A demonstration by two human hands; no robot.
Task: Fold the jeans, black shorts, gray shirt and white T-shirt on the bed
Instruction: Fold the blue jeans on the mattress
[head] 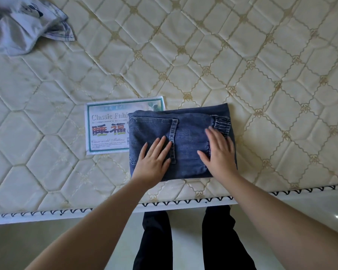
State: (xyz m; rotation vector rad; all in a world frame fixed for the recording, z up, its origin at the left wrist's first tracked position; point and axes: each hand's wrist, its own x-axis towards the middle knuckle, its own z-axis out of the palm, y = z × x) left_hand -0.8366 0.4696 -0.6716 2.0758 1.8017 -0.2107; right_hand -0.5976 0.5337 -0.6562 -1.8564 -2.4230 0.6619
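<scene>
Denim jeans [181,141], thick and stiff, lay folded on the bed [242,65]; left hand [154,160] and right hand [219,152] pressed them, fingers released; best lifted by the edges.

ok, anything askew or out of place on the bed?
Only small things. The folded jeans lie across the right edge of the mattress label, hiding part of its print. A crumpled gray patterned cloth sits unfolded at the far left corner. Both hands, left and right, press flat on the jeans.
</scene>
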